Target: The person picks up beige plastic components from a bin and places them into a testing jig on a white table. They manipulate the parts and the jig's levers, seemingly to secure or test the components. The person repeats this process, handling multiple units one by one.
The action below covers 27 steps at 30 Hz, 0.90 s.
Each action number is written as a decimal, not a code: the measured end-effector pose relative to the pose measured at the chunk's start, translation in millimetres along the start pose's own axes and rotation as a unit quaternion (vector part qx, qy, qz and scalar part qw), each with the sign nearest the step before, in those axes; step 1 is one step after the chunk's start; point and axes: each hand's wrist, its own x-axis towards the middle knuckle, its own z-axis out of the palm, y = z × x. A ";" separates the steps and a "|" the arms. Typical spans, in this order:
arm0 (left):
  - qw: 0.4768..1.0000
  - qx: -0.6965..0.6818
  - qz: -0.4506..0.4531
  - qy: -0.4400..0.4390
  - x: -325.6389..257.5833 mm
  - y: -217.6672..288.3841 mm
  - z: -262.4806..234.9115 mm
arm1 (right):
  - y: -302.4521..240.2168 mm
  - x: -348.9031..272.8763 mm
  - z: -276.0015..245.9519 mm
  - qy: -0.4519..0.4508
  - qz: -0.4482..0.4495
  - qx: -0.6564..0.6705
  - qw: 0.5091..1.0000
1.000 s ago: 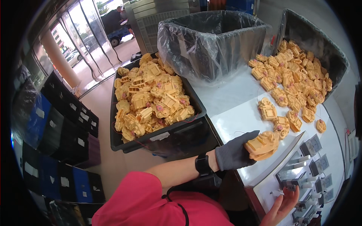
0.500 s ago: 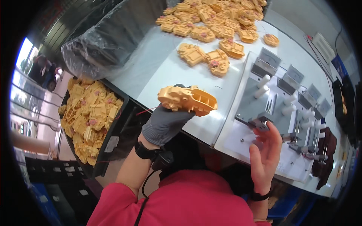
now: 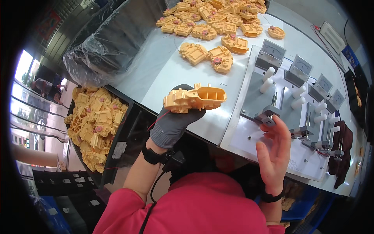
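Observation:
My left hand (image 3: 173, 124), in a grey glove, is closed around a yellow-orange plastic housing (image 3: 194, 98) above the table's near edge. One end of the housing has an open cavity divided by ribs. A thin red wire (image 3: 157, 121) hangs beside the glove. My right hand (image 3: 274, 160) is bare, its thumb apart from its curved fingers. Its fingertips are at the near end of a grey sliding block (image 3: 267, 115) on the test fixture; whether they press on it I cannot tell. White posts (image 3: 266, 85) and a panel meter (image 3: 271, 54) stand behind that block.
Several similar housings (image 3: 220, 59) lie on the white table, with a large heap (image 3: 222, 17) at the back. A black crate (image 3: 130, 107) full of housings stands at left, below a plastic-lined bin (image 3: 93, 58). More fixture stations (image 3: 307, 128) and a dark cloth (image 3: 343, 152) are at right.
The housing in my left hand has turned, so its ribbed cavity shows more openly. My right hand stays at the sliding block. The whole view has shifted slightly.

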 end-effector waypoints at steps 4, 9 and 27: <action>1.000 0.023 -0.003 -0.005 3.0 0.5 1.0 | 1.6 -0.5 0.2 0.008 -0.004 0.001 1.000; 0.997 -0.063 -0.014 -0.039 1.8 1.4 -2.1 | 1.3 0.5 0.5 0.002 -0.003 0.002 1.000; 0.979 -0.125 -0.157 0.020 0.5 5.9 -2.5 | -2.3 1.9 3.2 0.010 -0.002 -0.006 1.000</action>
